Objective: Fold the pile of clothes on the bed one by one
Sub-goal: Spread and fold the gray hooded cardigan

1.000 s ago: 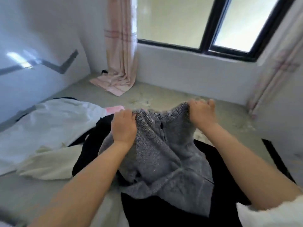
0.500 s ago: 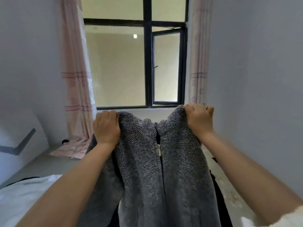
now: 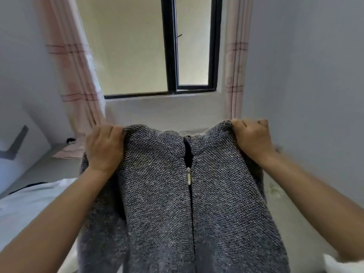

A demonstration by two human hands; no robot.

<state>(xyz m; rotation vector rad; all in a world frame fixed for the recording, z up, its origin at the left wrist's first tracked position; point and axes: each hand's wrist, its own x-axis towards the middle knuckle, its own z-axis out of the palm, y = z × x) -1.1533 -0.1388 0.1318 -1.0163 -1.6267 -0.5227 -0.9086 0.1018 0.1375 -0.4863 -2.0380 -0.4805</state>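
Note:
A grey knitted zip-up garment (image 3: 157,203) hangs in front of me, held up by its two top corners. Its metal zipper pull (image 3: 189,175) sits in the middle, with the zip closed below it. My left hand (image 3: 103,148) grips the top left corner, fingers curled over the edge. My right hand (image 3: 253,138) grips the top right corner the same way. The garment's lower part runs out of the frame at the bottom. The rest of the clothes pile is hidden behind it, apart from a white piece (image 3: 29,200) at the lower left.
The bed surface (image 3: 45,168) stretches to the wall under a black-framed window (image 3: 171,56). Pink checked curtains (image 3: 78,79) hang at both sides, the left one trailing onto the bed. Grey walls stand close on the left and right.
Both hands lifted the grey garment off the pile into the air, then spread apart so it hangs wider. The view tilted up toward the window.

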